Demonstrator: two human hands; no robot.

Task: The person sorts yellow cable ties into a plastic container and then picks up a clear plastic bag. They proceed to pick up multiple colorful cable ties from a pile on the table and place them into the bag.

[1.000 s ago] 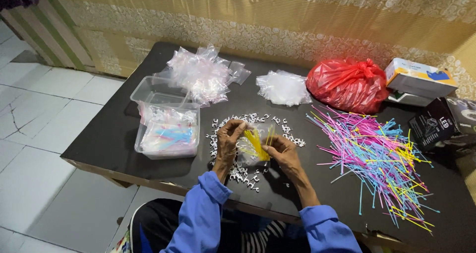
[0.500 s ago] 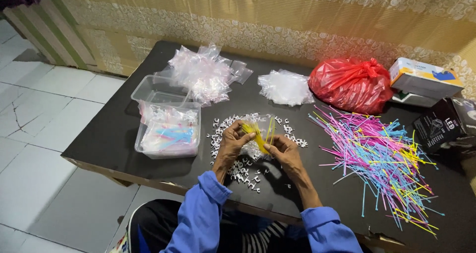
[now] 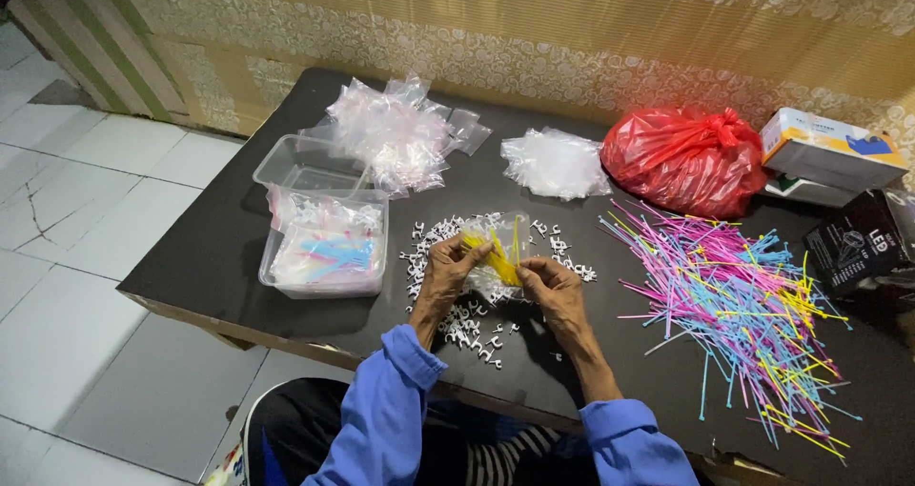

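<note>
1. My left hand (image 3: pixel 446 274) is closed, fingers pinched on a bunch of yellow sticks (image 3: pixel 496 257) and on the edge of a small clear bag (image 3: pixel 503 248); the sticks seem to sit partly inside the bag, though I cannot tell how deep.
2. My right hand (image 3: pixel 556 291) is closed too, fingertips gripping the same bag from the opposite side, so the bag is held between both hands just above the black table (image 3: pixel 191 257).
3. Directly under and around the grip lie small white clips (image 3: pixel 457 319), scattered on the table, some touching the bag's lower edge.
4. Left of the grip stands a clear plastic tub (image 3: pixel 324 248) holding filled bags.
5. Right of the grip spreads a loose heap of coloured sticks (image 3: pixel 743 305), pink, blue and yellow.
6. Beyond the grip lie a pile of empty clear bags (image 3: pixel 391 133) and a smaller bundle of bags (image 3: pixel 556 164).
7. Farthest right sit a red plastic sack (image 3: pixel 681 160) and cardboard boxes (image 3: pixel 829 152).
</note>
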